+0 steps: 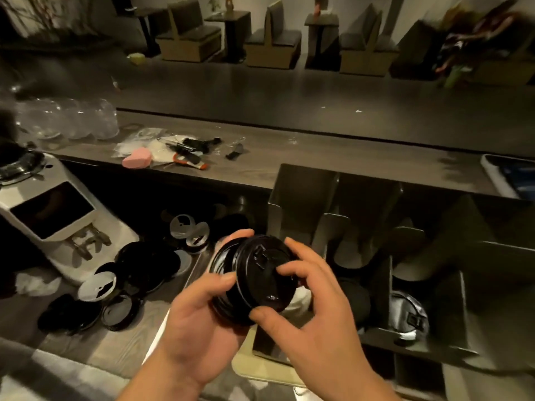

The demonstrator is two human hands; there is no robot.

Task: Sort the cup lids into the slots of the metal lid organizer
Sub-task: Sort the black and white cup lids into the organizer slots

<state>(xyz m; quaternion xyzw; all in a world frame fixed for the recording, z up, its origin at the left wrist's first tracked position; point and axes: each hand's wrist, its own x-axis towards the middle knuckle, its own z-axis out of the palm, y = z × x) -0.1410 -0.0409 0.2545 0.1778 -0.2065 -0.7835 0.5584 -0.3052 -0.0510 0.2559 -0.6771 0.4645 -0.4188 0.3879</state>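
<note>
Now left hand (197,319) and right hand (315,308) around black lid stack (259,285)

From the lid stack (254,279) held at centre, the organizer (451,285) fills 1 to 4 o'clock. Its upright dividers (330,235) wall off narrow slots, open at the top, and slotted lids (405,314) lie low in the near ones. Loose lids (144,270) litter the counter (115,348) at 9, with a machine (52,215) at 10. A raised shelf (289,157) bars 12. Bare counter shows at 7 to 8.
</note>
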